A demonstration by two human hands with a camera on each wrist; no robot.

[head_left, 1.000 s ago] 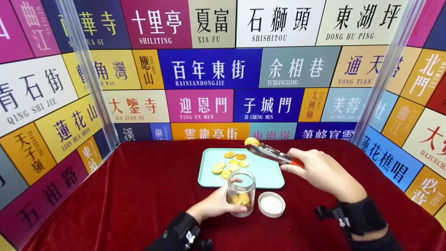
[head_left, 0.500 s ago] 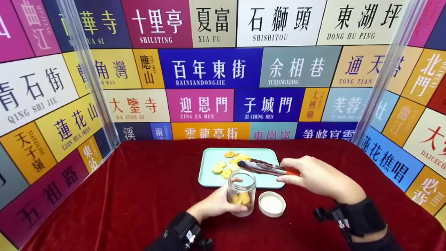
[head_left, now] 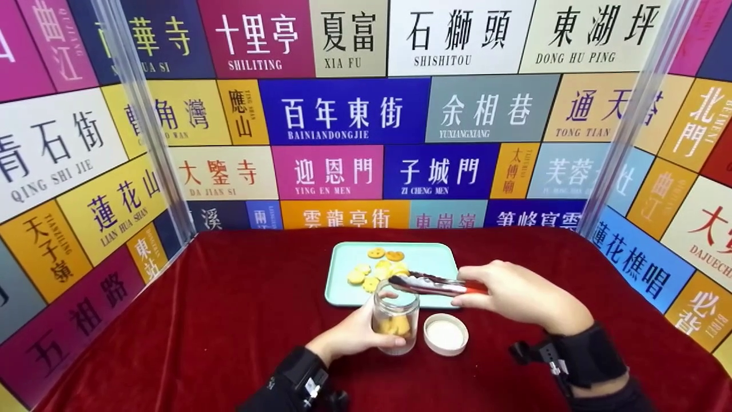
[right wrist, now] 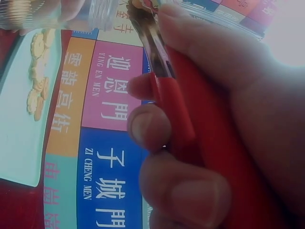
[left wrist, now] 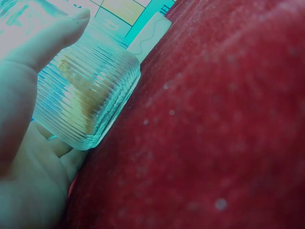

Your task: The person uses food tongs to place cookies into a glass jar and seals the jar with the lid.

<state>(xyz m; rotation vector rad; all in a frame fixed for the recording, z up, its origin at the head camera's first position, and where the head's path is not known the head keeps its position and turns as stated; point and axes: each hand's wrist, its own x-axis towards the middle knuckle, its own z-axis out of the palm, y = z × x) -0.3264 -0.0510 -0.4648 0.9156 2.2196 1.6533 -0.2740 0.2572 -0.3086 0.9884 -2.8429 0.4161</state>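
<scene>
My left hand (head_left: pixel 355 336) grips a clear glass jar (head_left: pixel 394 309), fingers behind it and thumb across the front. Biscuits (head_left: pixel 396 326) lie in its lower part. The left wrist view shows the ribbed jar wall (left wrist: pixel 90 90) close to the red cloth. With my right hand (head_left: pixel 517 293) I hold red-handled metal tongs (head_left: pixel 432 284), their dark tips over the jar's mouth. At those tips, a biscuit (right wrist: pixel 139 4) partly shows at the top of the right wrist view. Curled fingers (right wrist: pixel 200 195) wrap the red handles.
Behind the jar lies a mint-green tray (head_left: pixel 449 260) bearing several yellow biscuits (head_left: pixel 370 284). A round pale lid (head_left: pixel 446 335) rests on the red cloth (head_left: pixel 257 320), right of the jar. Panels with printed place names (head_left: pixel 343 111) stand behind and beside the table.
The tongs have come down and slightly left, from above the tray's right side with a biscuit in their tips to the jar's mouth. My left hand and the jar stay put.
</scene>
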